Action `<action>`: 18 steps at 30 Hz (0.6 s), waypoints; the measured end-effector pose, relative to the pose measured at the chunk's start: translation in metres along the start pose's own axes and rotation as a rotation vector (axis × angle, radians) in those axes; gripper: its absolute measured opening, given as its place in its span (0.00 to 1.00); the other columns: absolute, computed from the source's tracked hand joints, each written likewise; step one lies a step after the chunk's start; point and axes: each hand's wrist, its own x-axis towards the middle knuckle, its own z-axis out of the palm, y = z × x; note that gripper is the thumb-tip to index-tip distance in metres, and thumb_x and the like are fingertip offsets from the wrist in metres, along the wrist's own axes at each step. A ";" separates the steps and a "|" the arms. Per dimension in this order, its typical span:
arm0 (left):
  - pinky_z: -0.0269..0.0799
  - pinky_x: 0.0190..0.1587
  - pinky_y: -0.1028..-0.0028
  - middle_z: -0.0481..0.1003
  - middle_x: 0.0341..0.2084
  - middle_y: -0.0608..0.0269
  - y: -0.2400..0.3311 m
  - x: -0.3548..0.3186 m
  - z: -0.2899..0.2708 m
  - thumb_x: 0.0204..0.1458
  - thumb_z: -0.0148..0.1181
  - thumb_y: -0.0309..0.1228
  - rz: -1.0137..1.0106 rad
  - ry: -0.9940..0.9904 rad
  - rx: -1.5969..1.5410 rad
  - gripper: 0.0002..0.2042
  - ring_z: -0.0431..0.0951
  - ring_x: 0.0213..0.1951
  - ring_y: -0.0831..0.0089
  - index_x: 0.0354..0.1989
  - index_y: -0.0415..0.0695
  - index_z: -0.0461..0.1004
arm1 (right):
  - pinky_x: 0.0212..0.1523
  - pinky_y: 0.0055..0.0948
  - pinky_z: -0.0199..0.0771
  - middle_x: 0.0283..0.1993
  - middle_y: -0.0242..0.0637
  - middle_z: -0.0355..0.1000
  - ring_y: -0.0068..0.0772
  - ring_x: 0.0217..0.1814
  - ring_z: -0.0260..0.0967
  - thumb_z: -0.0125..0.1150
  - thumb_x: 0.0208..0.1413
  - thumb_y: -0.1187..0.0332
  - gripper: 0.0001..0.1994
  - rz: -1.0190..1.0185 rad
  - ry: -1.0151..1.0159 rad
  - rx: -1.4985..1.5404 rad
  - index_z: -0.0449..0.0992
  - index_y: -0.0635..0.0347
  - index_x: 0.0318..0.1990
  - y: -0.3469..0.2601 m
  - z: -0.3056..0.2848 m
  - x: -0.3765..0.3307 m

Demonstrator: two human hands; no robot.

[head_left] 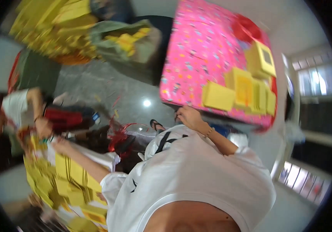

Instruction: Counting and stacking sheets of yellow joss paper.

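Stacks of flat yellow cardboard boxes lie near left under the left hand, fingers too blurred to judge. Far right, right hand grips the pink patterned sheet's edge; a tug could topple its yellow boxes.

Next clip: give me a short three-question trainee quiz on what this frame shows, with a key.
1. True or false: the right hand is at the near edge of the pink table.
2. What colour are the boxes on the pink table? A) yellow B) blue C) white
3. Fill in: the left hand reaches toward a pile of yellow ___ at the lower left.

Key
1. True, though blur hides whether its grip is closed.
2. A
3. boxes; a seated person in a white top is beside that pile.
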 end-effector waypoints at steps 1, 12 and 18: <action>0.74 0.33 0.63 0.71 0.34 0.49 -0.041 -0.054 0.071 0.54 0.49 0.28 0.342 -0.076 0.601 0.11 0.72 0.29 0.59 0.44 0.39 0.72 | 0.41 0.41 0.69 0.35 0.42 0.68 0.47 0.41 0.68 0.56 0.52 0.68 0.07 0.121 0.019 -0.032 0.73 0.57 0.37 0.009 -0.007 -0.014; 0.69 0.34 0.75 0.71 0.33 0.61 -0.032 -0.399 0.229 0.55 0.48 0.23 -0.255 -0.659 -0.082 0.14 0.71 0.34 0.73 0.50 0.39 0.68 | 0.41 0.41 0.69 0.37 0.41 0.67 0.45 0.43 0.67 0.57 0.52 0.69 0.08 0.345 0.223 0.011 0.72 0.59 0.38 0.039 -0.050 -0.098; 0.70 0.35 0.79 0.73 0.41 0.64 -0.001 -0.658 0.232 0.58 0.50 0.26 -0.415 -1.086 0.095 0.13 0.73 0.37 0.79 0.51 0.41 0.69 | 0.36 0.41 0.70 0.35 0.40 0.68 0.45 0.37 0.69 0.57 0.51 0.70 0.06 0.372 0.403 0.075 0.73 0.59 0.37 0.094 -0.106 -0.161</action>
